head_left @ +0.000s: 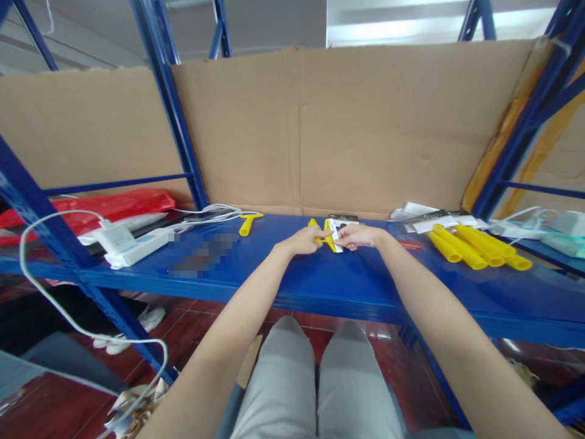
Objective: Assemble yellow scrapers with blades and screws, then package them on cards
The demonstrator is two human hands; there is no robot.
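My left hand is closed on a yellow T-shaped plastic piece, which looks like a scraper head. Against its wide end lies a narrow white strip with small dark marks. My right hand pinches this strip from the other side, thumb and fingers together. Both hands are just above the blue shelf surface. Partly hidden behind them, a dark flat packet lies on the shelf. A second yellow T-shaped piece lies apart on the left.
Several yellow tubes lie to the right, near a red tool and flat packets. On the left are a white power strip, cables and a red bag. A cardboard sheet closes the back between blue posts.
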